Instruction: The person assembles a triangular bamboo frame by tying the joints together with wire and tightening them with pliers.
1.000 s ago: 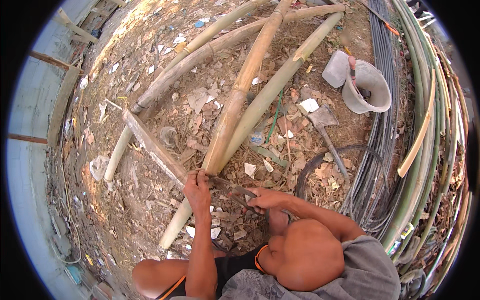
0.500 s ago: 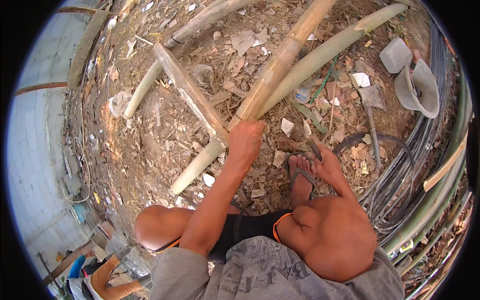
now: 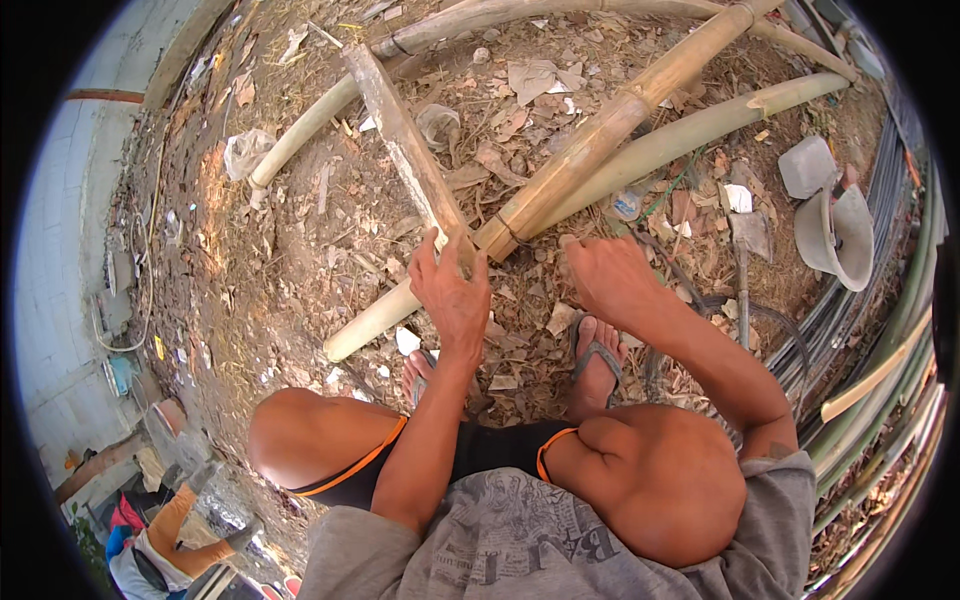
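A narrow wooden board (image 3: 405,150) with a pale, chipped edge slants down to the near end of a brown bamboo pole (image 3: 610,130), which has a dark tie around it. Beneath both lies a greener bamboo pole (image 3: 375,318). My left hand (image 3: 452,295) closes its fingers around the board's near end, next to the brown pole's cut end. To the right of that joint my right hand (image 3: 610,278) is closed, knuckles up; whatever its fingers pinch is hidden. A dark stick-like piece (image 3: 672,255) shows just beyond its wrist.
A grey bucket (image 3: 835,235) and a pale plastic container (image 3: 806,166) lie at the right. A small shovel (image 3: 750,235) is near them. Black hoses (image 3: 858,255) and bamboo poles (image 3: 920,290) line the right edge. A block wall (image 3: 65,220) runs along the left; another person (image 3: 165,545) is lower left.
My left hand has shifted from the bamboo joint onto the board's end and changed its grip. My right hand has risen from beside my foot toward the joint; the handle it held no longer shows in it.
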A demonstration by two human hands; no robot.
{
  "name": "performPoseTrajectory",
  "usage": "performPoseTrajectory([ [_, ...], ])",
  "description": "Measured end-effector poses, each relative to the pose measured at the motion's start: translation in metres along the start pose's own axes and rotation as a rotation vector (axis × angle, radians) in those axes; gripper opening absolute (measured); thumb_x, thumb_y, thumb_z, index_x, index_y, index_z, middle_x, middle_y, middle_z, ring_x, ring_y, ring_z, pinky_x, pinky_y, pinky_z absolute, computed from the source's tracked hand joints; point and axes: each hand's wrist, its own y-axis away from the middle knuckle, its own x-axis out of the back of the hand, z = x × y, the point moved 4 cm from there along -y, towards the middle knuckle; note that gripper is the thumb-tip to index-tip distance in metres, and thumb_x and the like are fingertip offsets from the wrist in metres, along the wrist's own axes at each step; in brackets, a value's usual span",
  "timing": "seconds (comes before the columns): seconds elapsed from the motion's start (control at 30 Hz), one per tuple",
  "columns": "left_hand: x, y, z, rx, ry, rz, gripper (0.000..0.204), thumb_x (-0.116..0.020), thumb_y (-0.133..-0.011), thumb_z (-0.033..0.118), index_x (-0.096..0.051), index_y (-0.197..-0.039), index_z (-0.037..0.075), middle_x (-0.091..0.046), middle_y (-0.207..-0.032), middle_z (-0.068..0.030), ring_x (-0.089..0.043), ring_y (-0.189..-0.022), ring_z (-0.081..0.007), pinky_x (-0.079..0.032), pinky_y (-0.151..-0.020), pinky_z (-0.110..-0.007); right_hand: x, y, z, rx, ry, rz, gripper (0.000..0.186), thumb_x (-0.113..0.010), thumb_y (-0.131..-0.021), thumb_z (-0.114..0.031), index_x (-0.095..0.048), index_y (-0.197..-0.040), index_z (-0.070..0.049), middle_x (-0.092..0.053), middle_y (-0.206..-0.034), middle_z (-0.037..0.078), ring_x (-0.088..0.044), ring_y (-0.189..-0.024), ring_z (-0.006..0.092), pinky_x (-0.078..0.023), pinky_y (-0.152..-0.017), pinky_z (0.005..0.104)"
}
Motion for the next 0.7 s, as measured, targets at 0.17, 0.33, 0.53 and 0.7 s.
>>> performPoseTrajectory([
  [0.17, -0.017, -0.01, -0.041, 0.417, 0.268, -0.19, 0.117, -0.091, -0.081, 0.042, -0.025, -0.165, -0.003, -0.034, -0.163, -0.0372, -0.037, -0.151, -0.0503, -0.033, -0.122, -0.059, -0.039, 0.015, 0.03, -0.103, 0.072, -0.306, 0.032, -0.064, -0.1, -0.026, -0.07, -0.116, 0.002, -0.071, -0.114, 0.02, -0.069, -0.107, 0.0349, -0.051, -0.096, 0.0548],
  [0.33, -0.034, -0.002, -0.043, 0.367, 0.249, -0.228, 0.12, -0.09, -0.083, 0.042, -0.02, -0.164, -0.012, -0.036, -0.163, -0.0362, -0.04, -0.151, -0.0466, -0.034, -0.125, -0.049, -0.024, 0.021, 0.0, 0.041, 0.252, 0.249, 0.043, -0.063, -0.099, -0.023, -0.064, -0.133, 0.003, -0.073, -0.105, 0.017, -0.07, -0.081, 0.0363, -0.045, -0.098, 0.0655],
  [0.53, -0.041, -0.003, -0.044, 0.413, 0.319, -0.183, 0.117, -0.089, -0.084, 0.037, -0.018, -0.167, -0.005, -0.036, -0.167, -0.0302, -0.04, -0.153, -0.0449, -0.029, -0.123, -0.06, -0.07, 0.01, -0.009, -0.158, 0.108, -0.09, 0.056, -0.056, -0.106, -0.027, -0.046, -0.149, 0.007, -0.071, -0.105, 0.024, -0.072, -0.087, 0.0452, -0.056, -0.082, 0.0591],
  [0.7, -0.042, 0.001, -0.047, 0.5, 0.453, -0.195, 0.109, -0.084, -0.089, 0.033, -0.016, -0.169, 0.002, -0.034, -0.17, -0.0251, -0.035, -0.156, -0.0423, -0.021, -0.123, -0.072, -0.09, 0.002, -0.009, -0.06, 0.017, 0.159, 0.053, -0.057, -0.106, -0.025, -0.045, -0.148, 0.005, -0.072, -0.099, 0.029, -0.073, -0.08, 0.0483, -0.057, -0.065, 0.056],
])
